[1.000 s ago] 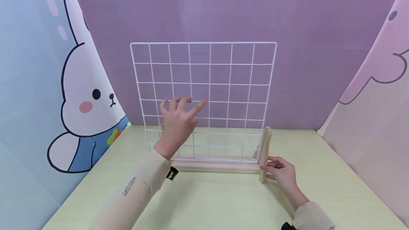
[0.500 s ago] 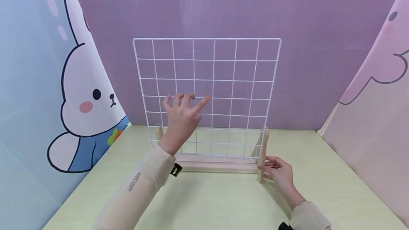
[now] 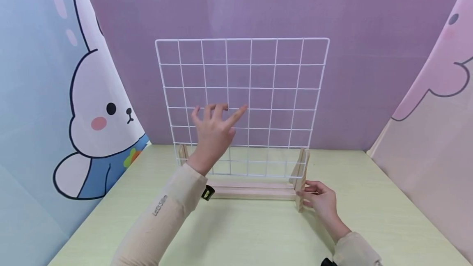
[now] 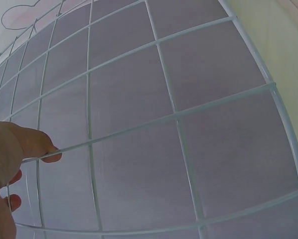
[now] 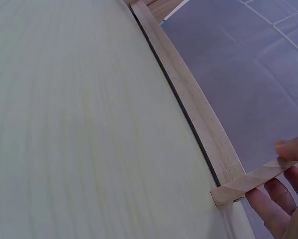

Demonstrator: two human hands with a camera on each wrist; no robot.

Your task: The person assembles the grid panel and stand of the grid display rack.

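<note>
My left hand (image 3: 214,132) holds a white wire grid panel (image 3: 250,64) upright, its fingers hooked through the squares left of the middle. The left wrist view shows the thumb and fingertips (image 4: 52,155) around the wires (image 4: 175,115). The panel's lower edge is above the crossbar (image 3: 255,194) of a pale wooden stand, between its two upright end pieces. My right hand (image 3: 322,200) pinches the right end piece (image 3: 300,194) low down. In the right wrist view the thumb is on one side of that wood (image 5: 248,182) and the fingers on the other.
The stand rests on a pale yellow-green table (image 3: 255,233). Its left end piece (image 3: 182,153) is partly behind the left arm and the panel. A purple backdrop (image 3: 236,7) hangs behind, with cartoon-printed cloths at the left (image 3: 33,93) and right (image 3: 436,134).
My left hand has raised the panel and shifted it slightly right, so its lower edge has come up from the crossbar. The stand and my right hand have slid slightly left.
</note>
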